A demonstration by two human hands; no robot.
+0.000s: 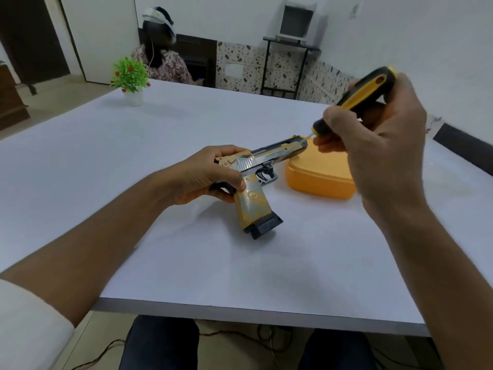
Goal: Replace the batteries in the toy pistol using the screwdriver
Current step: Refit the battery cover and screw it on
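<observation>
The toy pistol (256, 180) is held above the white table (186, 263), near its middle, with the barrel pointing away and to the right and the grip angled down toward the person. Its body is tan-gold with worn, mottled patches, the slide is silvery grey with ridges and small dark lettering, the trigger and guard are dark, and a black base plate closes the bottom of the grip. The left hand (210, 177) curls its fingers round the rear of the pistol, thumb lying along the side. The right hand (378, 145) has its fingers wrapped round the black-and-yellow handle of the screwdriver (365, 94), whose thin metal tip meets the muzzle end of the slide. Just behind the barrel lies an orange box (320, 177) with its lid shut.
</observation>
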